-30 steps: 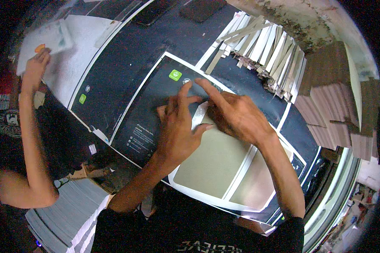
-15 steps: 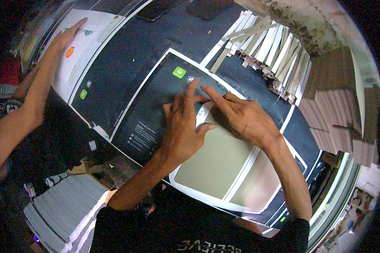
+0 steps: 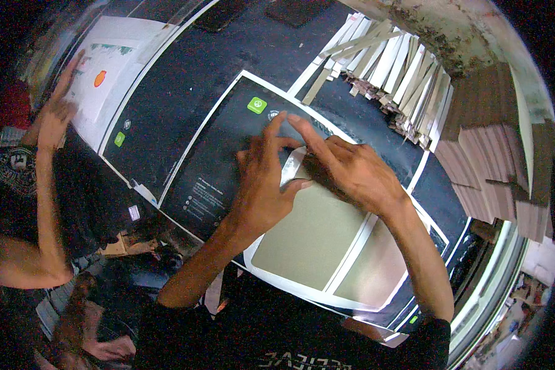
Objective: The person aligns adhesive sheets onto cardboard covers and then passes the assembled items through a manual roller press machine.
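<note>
A dark printed sheet (image 3: pixel 206 154) with white borders and a green logo lies on the table before me. Its white edges fold over a large grey board (image 3: pixel 314 228), beside which lies a narrower board strip (image 3: pixel 376 265). Over the board's far left corner, my left hand (image 3: pixel 262 179) is open, thumb spread and index finger stretched out. Close beside it, my right hand (image 3: pixel 354 169) points its index finger toward the left index fingertip. Its other fingers curl over the board's far edge, and their tips are partly hidden. A white flap (image 3: pixel 293 165) shows between both hands.
Loose board strips (image 3: pixel 394 71) pile up at the far right, beside stacked brown boards (image 3: pixel 490 148). Another dark printed sheet (image 3: pixel 145 129) lies to the left. A co-worker's hand (image 3: pixel 55 120) is near a white sheet (image 3: pixel 102 80) at far left.
My hands stay at the same corner, with fingertips now closer together. The co-worker's hand has drawn back from the white sheet, and their arm now covers part of the grey stack at lower left.
</note>
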Tool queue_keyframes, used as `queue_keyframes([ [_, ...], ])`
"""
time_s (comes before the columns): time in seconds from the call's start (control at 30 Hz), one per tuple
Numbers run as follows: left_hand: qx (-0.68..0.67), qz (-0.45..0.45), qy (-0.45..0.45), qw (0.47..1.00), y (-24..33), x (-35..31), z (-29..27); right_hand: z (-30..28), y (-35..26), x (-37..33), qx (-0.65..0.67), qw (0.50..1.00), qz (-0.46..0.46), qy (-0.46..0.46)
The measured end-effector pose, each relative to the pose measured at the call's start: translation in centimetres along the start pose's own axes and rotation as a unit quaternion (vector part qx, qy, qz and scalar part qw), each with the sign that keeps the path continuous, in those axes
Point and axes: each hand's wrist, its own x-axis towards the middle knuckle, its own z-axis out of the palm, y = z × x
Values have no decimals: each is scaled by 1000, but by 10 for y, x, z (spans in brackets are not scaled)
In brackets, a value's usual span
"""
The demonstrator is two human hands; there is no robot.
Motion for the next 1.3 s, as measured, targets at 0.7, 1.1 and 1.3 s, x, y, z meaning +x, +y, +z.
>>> queue_keyframes([
  [0.7,-31,5,1,1000,-2,1,-1,2,-2,7,-37,999,-8,1],
  [1.1,-39,-1,2,999,-7,0,2,28,-42,-19,-269,963,-23,15],
  [1.3,-4,35,34,999,-6,-3,3,4,-32,-34,43,989,138,2],
])
